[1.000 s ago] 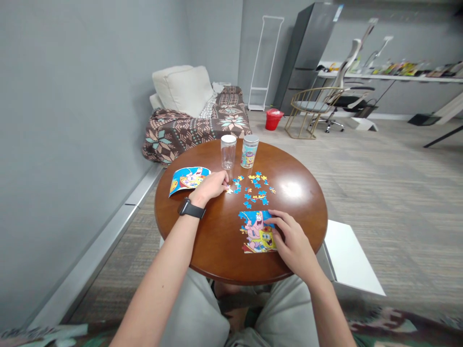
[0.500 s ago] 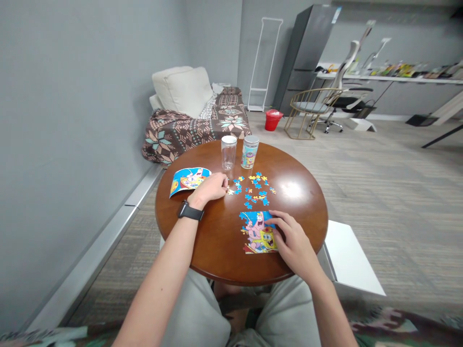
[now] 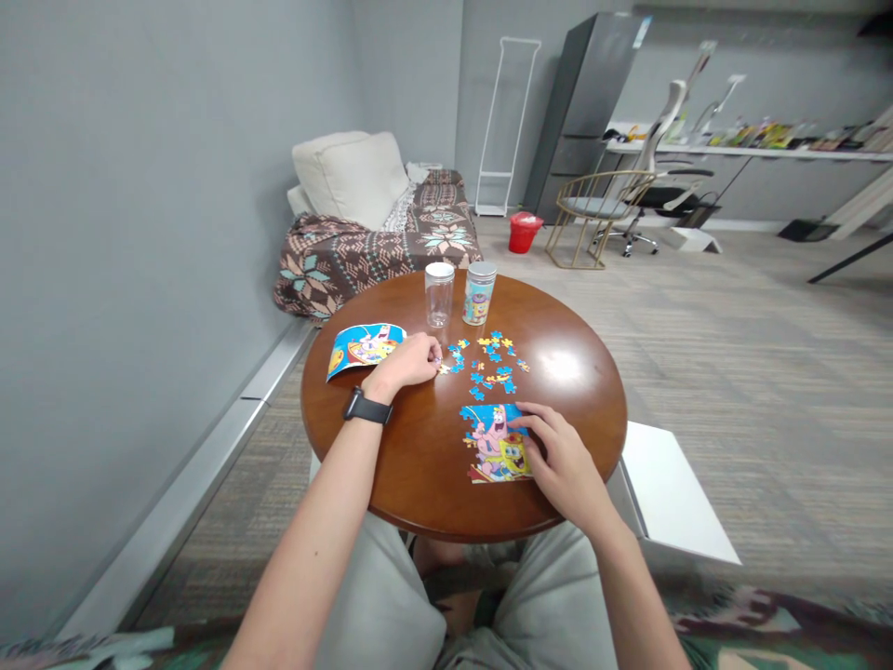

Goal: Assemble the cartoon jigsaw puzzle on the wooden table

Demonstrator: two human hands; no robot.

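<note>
Picking time, it seems: left hand, grip narrow, catch unclear, beside loose pieces, right hand spread wide on the jagged-sided puzzle, next move calling for a snug match

The right hand touches the joined puzzle, the left hand beside loose pieces.

Joined puzzle partly out of sight (right side) behind right hand

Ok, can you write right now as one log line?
left grip: at loose pieces, hold unclear | right grip: at right side of part-built puzzle | clear jar, printed jar: upright, lids on
</note>
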